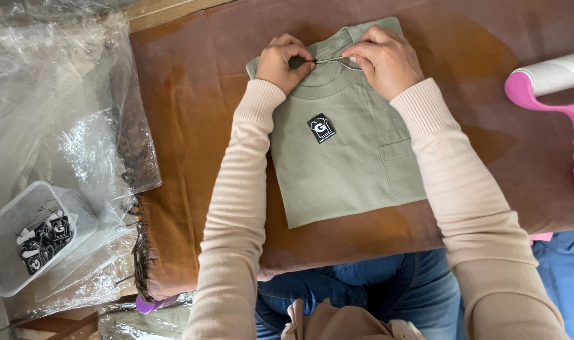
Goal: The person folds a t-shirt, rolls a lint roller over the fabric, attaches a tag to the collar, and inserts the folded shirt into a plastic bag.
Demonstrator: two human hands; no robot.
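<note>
A folded olive-green T-shirt [343,157] lies on the brown-covered desk [192,82]. At its collar, a thin cord [331,60] is pinched taut between the left hand [283,62] and right hand [384,60]. The cord is best kept taut, with the black hang tag [321,128] left flat.

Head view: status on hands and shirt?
Left hand and right hand pinching thin string at collar of folded sage-green T-shirt. Black hang tag on chest. Nothing obstructing.

Soft, even daylight fills the frame, bright and fairly sharp throughout. Glare whitens the crumpled plastic sheeting [54,101] at the left. Faint shadows lie under the forearms on the folded shirt [343,157]. Corners bend slightly.
</note>
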